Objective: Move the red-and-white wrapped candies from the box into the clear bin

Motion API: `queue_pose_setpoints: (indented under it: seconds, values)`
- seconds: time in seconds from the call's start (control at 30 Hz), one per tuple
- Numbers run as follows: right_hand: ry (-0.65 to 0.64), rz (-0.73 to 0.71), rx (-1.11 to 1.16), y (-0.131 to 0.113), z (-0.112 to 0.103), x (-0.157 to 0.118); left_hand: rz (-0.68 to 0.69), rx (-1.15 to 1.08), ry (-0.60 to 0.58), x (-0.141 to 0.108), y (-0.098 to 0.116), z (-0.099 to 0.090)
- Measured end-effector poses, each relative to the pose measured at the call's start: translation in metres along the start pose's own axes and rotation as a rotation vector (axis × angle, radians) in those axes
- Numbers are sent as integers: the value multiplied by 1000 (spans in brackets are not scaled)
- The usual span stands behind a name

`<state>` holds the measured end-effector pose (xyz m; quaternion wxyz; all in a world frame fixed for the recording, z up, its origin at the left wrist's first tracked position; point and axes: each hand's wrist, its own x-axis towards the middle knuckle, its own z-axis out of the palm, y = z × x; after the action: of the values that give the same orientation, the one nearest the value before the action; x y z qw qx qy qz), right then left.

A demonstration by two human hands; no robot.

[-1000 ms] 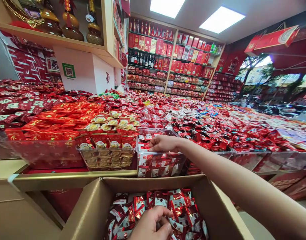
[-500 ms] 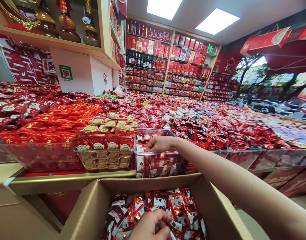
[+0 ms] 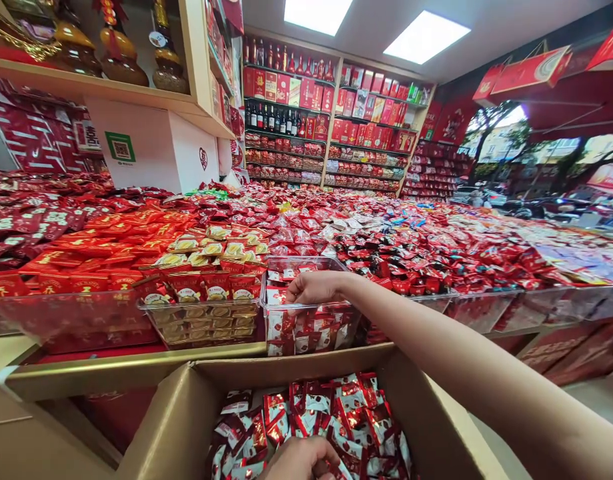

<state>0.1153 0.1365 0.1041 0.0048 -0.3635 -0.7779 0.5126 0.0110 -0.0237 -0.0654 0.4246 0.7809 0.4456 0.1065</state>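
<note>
My right hand [image 3: 313,288] reaches into a clear plastic bin [image 3: 311,307] holding red-and-white wrapped candies [image 3: 309,340]. Its fingers are curled and pressed together; their tips dip behind the bin's front rim, so what they hold is hidden. Below it stands an open cardboard box [image 3: 159,420] with many loose candies [image 3: 316,400] in the same wrapping. Low in that box, at the bottom edge of the view, my left hand [image 3: 299,459] has its fingers bent against a wrapped candy [image 3: 344,471]. The thumb is mostly cut off by the frame.
Left of the bin is a clear bin of gold-and-red packets [image 3: 199,323], then orange-red packets [image 3: 81,260]. More heaped candies [image 3: 486,267] stretch right and back. A gold-edged counter [image 3: 136,363] runs behind the box. A cabinet [image 3: 186,100] overhangs at upper left.
My left hand has sunk slightly lower in the view, showing less of its thumb. My right hand stays in the clear bin with fingers curled. The whole view has shifted a little.
</note>
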Motion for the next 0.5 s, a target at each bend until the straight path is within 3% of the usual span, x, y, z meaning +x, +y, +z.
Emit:
queue_pose_setpoints:
  seconds: [0.27, 0.4, 0.5]
  values:
    - [-17, -15, -206, -4, -6, 0, 49, 101, -58, -8, -6, -7]
    - [-38, -63, -208, -2, -8, -3, -12, 199, -61, -14, -12, -4]
    - [45, -102, -276, -2, -9, -10, -76, 263, -50, -18, -13, -5]
